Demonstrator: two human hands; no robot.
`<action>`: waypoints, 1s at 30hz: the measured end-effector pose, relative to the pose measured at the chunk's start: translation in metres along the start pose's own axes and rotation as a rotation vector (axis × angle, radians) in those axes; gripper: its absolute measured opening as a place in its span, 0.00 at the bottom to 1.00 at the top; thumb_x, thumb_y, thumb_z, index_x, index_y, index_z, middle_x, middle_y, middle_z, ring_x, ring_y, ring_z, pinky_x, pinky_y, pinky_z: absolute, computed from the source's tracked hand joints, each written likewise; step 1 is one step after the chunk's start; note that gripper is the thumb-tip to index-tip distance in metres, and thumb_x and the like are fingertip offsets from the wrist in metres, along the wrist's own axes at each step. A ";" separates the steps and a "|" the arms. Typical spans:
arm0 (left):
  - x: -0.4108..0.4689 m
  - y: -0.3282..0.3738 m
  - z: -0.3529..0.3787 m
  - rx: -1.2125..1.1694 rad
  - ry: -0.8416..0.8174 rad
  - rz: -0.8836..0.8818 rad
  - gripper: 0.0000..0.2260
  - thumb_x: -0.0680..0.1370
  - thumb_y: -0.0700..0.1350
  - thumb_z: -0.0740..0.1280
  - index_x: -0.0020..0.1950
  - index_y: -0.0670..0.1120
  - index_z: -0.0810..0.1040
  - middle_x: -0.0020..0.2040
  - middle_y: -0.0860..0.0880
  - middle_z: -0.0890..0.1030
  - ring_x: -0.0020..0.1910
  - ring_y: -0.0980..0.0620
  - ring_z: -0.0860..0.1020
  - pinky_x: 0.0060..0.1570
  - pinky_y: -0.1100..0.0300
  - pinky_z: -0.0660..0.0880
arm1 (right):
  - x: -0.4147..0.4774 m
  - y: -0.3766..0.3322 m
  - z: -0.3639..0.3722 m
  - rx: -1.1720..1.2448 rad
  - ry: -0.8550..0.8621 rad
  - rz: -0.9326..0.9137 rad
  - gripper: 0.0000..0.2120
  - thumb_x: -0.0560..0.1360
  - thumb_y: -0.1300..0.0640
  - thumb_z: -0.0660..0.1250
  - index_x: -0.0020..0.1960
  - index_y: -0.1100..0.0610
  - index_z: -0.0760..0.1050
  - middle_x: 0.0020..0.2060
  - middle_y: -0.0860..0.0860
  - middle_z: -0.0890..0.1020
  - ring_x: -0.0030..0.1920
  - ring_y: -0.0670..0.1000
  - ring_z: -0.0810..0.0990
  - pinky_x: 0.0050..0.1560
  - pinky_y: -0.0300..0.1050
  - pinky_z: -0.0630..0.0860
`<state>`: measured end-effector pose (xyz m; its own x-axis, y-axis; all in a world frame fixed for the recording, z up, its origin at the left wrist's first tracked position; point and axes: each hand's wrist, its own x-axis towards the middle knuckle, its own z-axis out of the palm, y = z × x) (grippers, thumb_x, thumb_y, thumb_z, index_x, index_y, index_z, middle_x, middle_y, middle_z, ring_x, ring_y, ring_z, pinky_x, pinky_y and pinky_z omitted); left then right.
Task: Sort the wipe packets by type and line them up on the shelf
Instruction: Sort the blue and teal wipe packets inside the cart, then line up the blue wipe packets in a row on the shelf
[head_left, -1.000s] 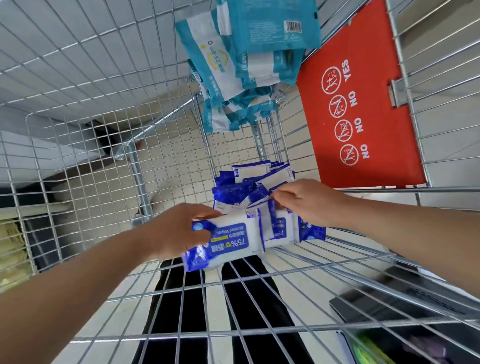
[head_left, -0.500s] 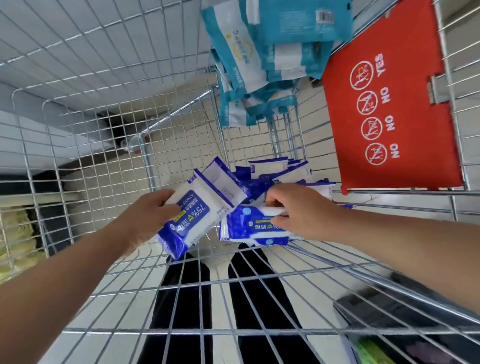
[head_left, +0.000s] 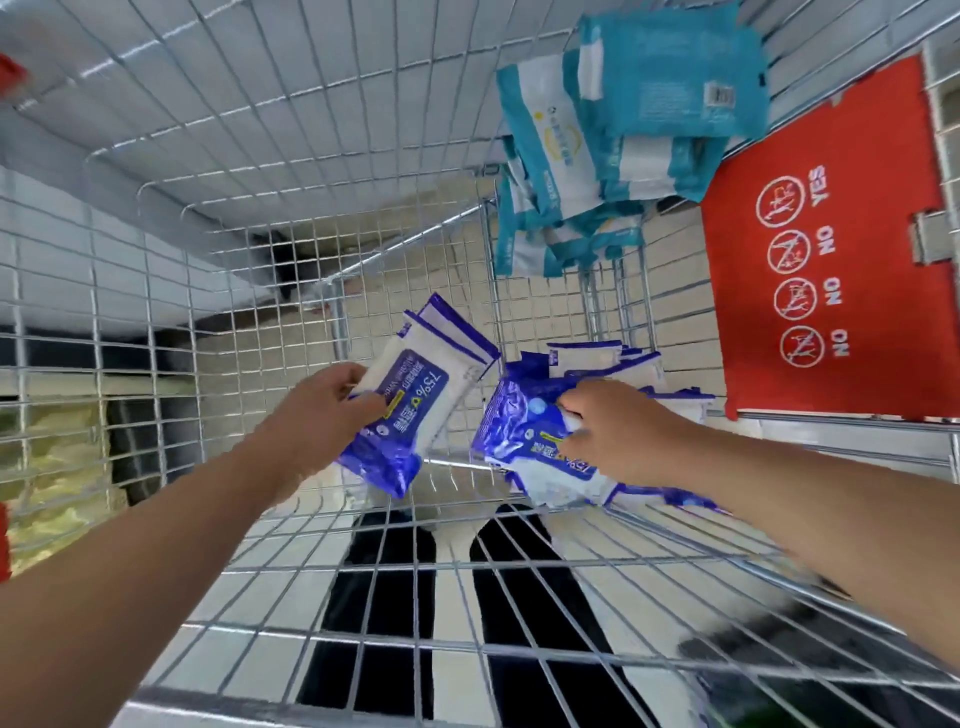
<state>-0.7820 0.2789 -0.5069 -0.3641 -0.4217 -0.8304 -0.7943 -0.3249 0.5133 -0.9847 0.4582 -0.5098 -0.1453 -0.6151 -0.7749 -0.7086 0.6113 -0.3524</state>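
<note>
In the wire cart (head_left: 311, 156), near its middle, the left hand (head_left: 322, 410) clutches blue wipe packets (head_left: 415, 395) lifted off the mesh; just right, the right hand (head_left: 623, 431) grips a top packet (head_left: 519, 431) on the blue pile (head_left: 597, 358); teal packets (head_left: 649, 104) heap at the far right.

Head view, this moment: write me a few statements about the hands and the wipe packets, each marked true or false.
1. The left hand holds a blue-and-white packet apart from the others. True.
2. The right hand is empty. False: it grips a blue packet at the front of the blue pile.
3. The teal packets sit in their own group, apart from the blue pile. True.
4. The red panel is on the left of the view. False: it is on the right, beside the blue pile.
</note>
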 end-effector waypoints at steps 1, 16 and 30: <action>-0.003 0.003 -0.003 -0.017 0.008 0.013 0.13 0.66 0.47 0.67 0.49 0.48 0.78 0.46 0.45 0.84 0.42 0.43 0.81 0.50 0.49 0.76 | -0.002 -0.002 -0.007 0.037 0.038 0.023 0.16 0.75 0.59 0.63 0.33 0.56 0.59 0.34 0.50 0.65 0.32 0.48 0.64 0.30 0.42 0.58; -0.195 0.081 -0.051 -0.327 0.279 0.289 0.09 0.76 0.46 0.68 0.55 0.48 0.74 0.47 0.49 0.84 0.42 0.51 0.84 0.39 0.58 0.79 | -0.138 -0.136 -0.151 0.201 0.613 -0.166 0.10 0.76 0.56 0.64 0.38 0.60 0.69 0.34 0.55 0.75 0.35 0.56 0.73 0.34 0.48 0.67; -0.455 0.043 -0.147 -0.664 0.639 0.533 0.14 0.76 0.41 0.69 0.59 0.52 0.72 0.50 0.50 0.84 0.46 0.51 0.84 0.46 0.51 0.81 | -0.314 -0.371 -0.176 0.129 0.605 -0.640 0.10 0.73 0.56 0.66 0.42 0.64 0.73 0.37 0.57 0.81 0.38 0.59 0.79 0.35 0.47 0.71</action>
<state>-0.5793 0.3325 -0.0754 -0.1104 -0.9491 -0.2951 -0.1130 -0.2830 0.9524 -0.7977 0.3372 -0.0434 -0.1143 -0.9934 -0.0121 -0.7013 0.0893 -0.7073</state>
